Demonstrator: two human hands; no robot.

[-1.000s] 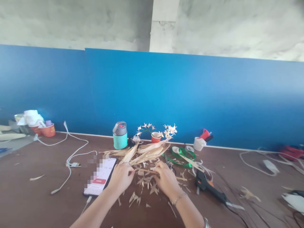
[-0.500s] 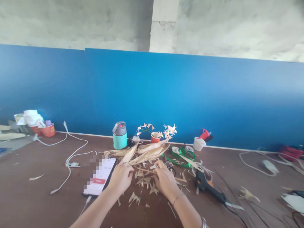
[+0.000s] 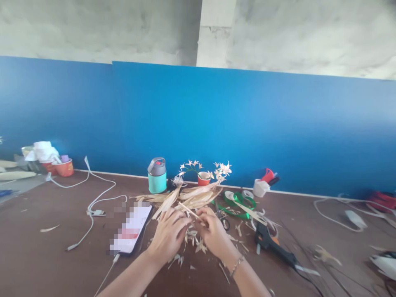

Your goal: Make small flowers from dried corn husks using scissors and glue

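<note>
My right hand [image 3: 212, 231] is closed on a thin wooden stick [image 3: 189, 210], whose far end slants up to the left. Close beside it, my left hand [image 3: 170, 231] has its fingers bent toward the right hand; whether its fingertips grip anything is hidden. Dried husks [image 3: 198, 196] lie in a pile just beyond both hands. Small cut husk pieces [image 3: 201, 246] are scattered between and below the hands. Behind the pile, pale husk flowers [image 3: 223, 169] on green stems stand by a red paper cup [image 3: 203, 179].
A phone [image 3: 133, 231] lies left of my hands, with a teal bottle [image 3: 157, 177] behind. Green ribbon [image 3: 238, 208], black scissors [image 3: 225, 222] and a glue gun [image 3: 274, 245] are on the right. A white cup [image 3: 260, 188] stands near the blue partition [image 3: 198, 115].
My left hand has moved right, closer to my right hand. The stick has swung from nearly level to a slant, its left end now pointing up and away.
</note>
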